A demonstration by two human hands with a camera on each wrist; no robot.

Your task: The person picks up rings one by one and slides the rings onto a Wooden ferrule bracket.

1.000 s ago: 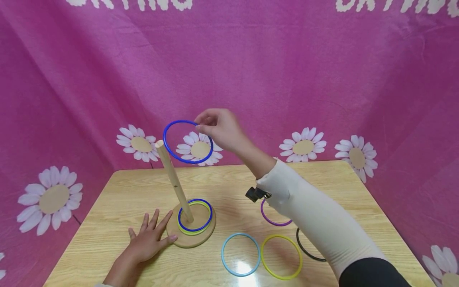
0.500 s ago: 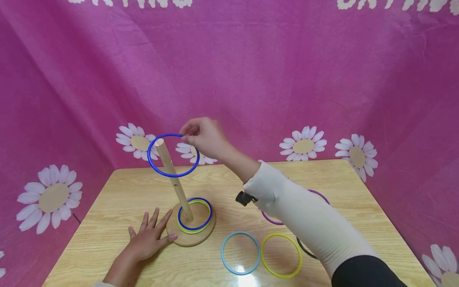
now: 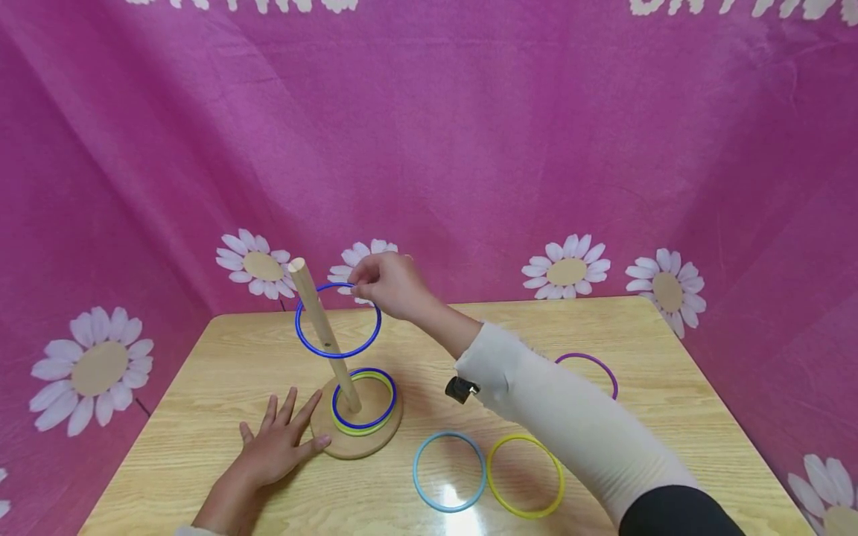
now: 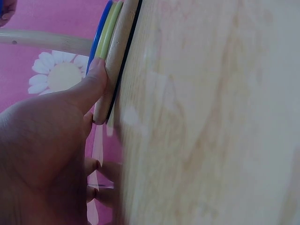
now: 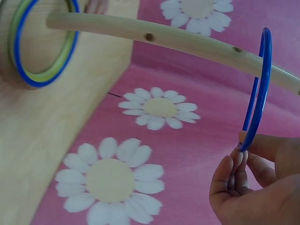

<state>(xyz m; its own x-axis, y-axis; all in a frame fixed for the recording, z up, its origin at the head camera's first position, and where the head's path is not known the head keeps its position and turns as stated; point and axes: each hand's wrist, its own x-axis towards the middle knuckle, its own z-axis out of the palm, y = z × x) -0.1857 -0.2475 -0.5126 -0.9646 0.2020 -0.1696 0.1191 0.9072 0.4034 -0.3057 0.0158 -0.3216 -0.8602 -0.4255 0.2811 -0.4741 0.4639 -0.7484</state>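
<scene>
My right hand [image 3: 394, 286] pinches the far right edge of a blue ring [image 3: 338, 356] between thumb and fingers. That ring encircles the upper part of a wooden post [image 3: 318, 314]; the right wrist view shows the post passing through it. At the post's foot, a second blue ring [image 5: 37, 85] lies over yellow-green [image 4: 112, 21], but I cannot tell whether that is one ring or two. They rest on the round wooden base [image 3: 355, 450]. With fingers spread, my left hand [image 3: 273, 451] rests on the table, its thumb on the base's rim.
On the table [image 3: 167, 447], a light blue ring [image 3: 416, 476] and a yellow ring [image 3: 526, 515] lie side by side in front. A purple ring [image 3: 586, 356] lies farther back, partly hidden by the right sleeve [image 3: 550, 402]. A pink flowered cloth [image 3: 429, 149] hangs behind.
My right hand has carried the blue ring left over the post's top, then down around it. The sleeve now hides the black ring. My left hand has stayed still.
</scene>
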